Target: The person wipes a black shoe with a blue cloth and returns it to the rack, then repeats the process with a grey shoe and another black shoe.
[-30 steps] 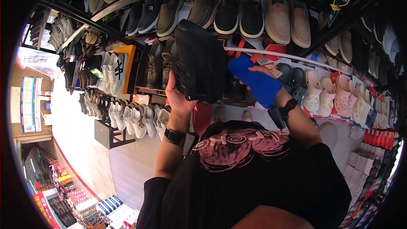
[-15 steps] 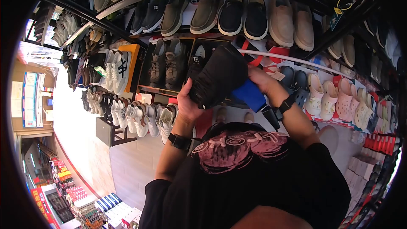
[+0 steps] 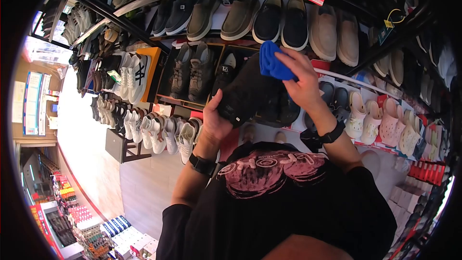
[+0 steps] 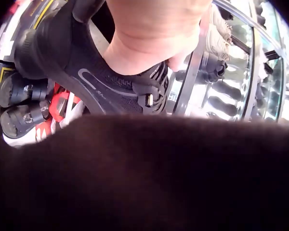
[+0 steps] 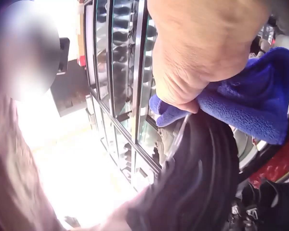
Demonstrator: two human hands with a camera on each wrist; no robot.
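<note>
A black sneaker [image 3: 245, 91] with laces is held up in front of the shelves, its toe end gripped by my left hand [image 3: 216, 119]. The left wrist view shows a grey logo and the laces on the sneaker's side [image 4: 106, 86]; the lower half there is dark and blocked. My right hand [image 3: 302, 81] grips a bunched blue cloth [image 3: 273, 62] at the sneaker's far end. In the right wrist view, the cloth [image 5: 250, 106] lies right at the end of the dark, ridged sole [image 5: 202, 163].
Brown hiking shoes [image 3: 188, 74] sit in a box behind the left hand. Above them stands a shelf row of slip-on shoes [image 3: 267, 17]. Pale and pink clogs [image 3: 376, 113] line the right side, below a white rod [image 3: 353, 81]. White sneakers [image 3: 159, 132] stand at left.
The sneaker has shifted right and tilted away from upright. My right hand has carried the cloth, hanging lower right at first, up to the sneaker's far end, where it is now bunched.
</note>
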